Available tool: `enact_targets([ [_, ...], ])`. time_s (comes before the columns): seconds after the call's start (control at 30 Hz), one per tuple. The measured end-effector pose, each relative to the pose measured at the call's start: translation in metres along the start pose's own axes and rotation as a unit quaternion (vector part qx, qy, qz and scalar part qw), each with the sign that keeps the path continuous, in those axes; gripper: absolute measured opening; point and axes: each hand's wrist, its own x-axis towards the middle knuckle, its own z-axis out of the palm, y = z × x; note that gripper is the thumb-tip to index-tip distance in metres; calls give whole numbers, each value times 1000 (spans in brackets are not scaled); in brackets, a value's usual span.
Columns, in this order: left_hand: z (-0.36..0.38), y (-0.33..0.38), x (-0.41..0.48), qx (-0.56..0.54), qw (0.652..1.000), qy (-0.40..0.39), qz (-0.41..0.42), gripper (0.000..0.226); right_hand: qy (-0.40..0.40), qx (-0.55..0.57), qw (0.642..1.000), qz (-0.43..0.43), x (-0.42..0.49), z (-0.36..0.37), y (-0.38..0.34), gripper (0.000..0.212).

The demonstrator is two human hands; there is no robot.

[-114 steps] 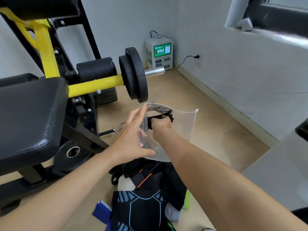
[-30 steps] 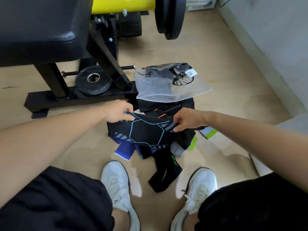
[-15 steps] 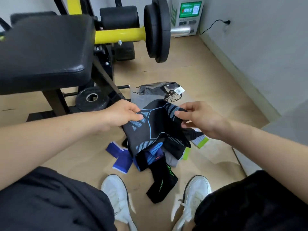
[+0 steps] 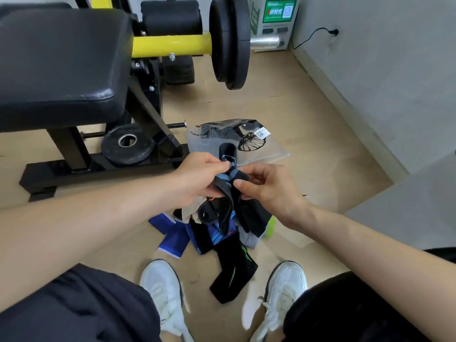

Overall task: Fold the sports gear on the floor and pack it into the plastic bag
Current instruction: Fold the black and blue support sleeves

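Far left: black bench pad (image 4: 61, 58); a small weight plate (image 4: 127, 144) lies flat on the floor by the machine's base. Neither is involved.

Left hand (image 4: 197, 176): raised above the gear, thumb and fingers pinching the left edge of a black knit sleeve with blue pattern (image 4: 230, 175). Closed on fabric.

Sleeve: in the air between both hands, bunched and twisted. Its upper end stands up past the fingers and its lower part hangs toward the pile. Judged not yet folded.

Beneath: pile of gear (image 4: 251, 218) on the floor, between the shoes and the bag. A blue piece (image 4: 170, 239) lies at its left, and a black piece with green stripe (image 4: 234, 272) trails toward the camera.

Plastic bag (image 4: 271, 154): clear, lying flat on the floor just beyond the hands, with dark fabric showing inside. Cannot tell which way the mouth faces.

Right hand (image 4: 269, 186): thumb and forefinger pinch the sleeve's right edge; the other fingers are loosely curled.

Step in hand (judgement): straighten and fold this sleeve.
- Draw the hands apart to take out the twist.
- Find both ends and lay one on the other with the edges matched.
- Halve it again so it is narrower than the bag.
- Keep the hanging end clear of the pile, or it may drag other pieces.
- The bag looks limp, so one hand will likely have to hold the mouth open while the other feeds the sleeve in.
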Motion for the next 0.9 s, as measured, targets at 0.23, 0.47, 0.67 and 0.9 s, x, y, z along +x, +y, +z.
enact_targets([
  [0.23,4,3,-5,-82,994,-59,-29,26,16,-96,995,-15,1,-6,11,46],
  [0.47,3,4,-1,-54,994,-90,-3,19,42,-126,990,-41,5,-14,5,22],
  [0.67,-27,1,19,307,907,12,289,42,-5,-177,984,-17,14,-43,-8,13],
  [0.9,-33,-5,31,435,859,-36,269,32,-34,-177,983,-35,20,-55,-12,9],
])
